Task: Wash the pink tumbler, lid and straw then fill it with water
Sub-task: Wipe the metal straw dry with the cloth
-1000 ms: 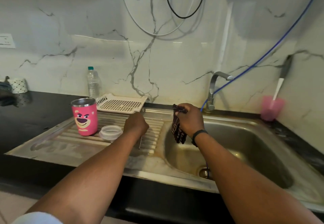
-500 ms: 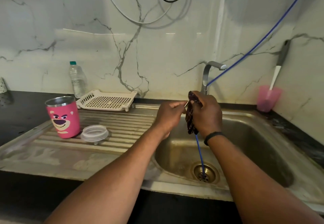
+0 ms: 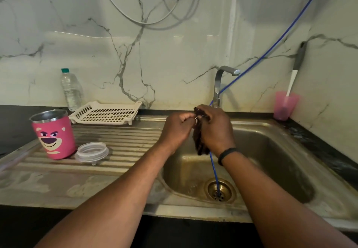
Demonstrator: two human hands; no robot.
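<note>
1. Head view: both hands have come together over the sink (image 3: 271,141), where a second ago the left hand (image 3: 177,129) was out over the draining board.
2. The left hand's grip is closed on the thin metal straw (image 3: 196,120), only a glint of which shows at its fingertips.
3. The right hand (image 3: 216,131) has its grip clenched round a dark scrubber (image 3: 198,143), touching the straw.
4. The pink tumbler (image 3: 54,135) stands upright well to the left of both grips, and the clear lid (image 3: 92,151) lies just beside it.
5. This suggests the straw is being scrubbed now.
6. No water shows at the tap (image 3: 219,84), so rinsing and filling look undone.
</note>
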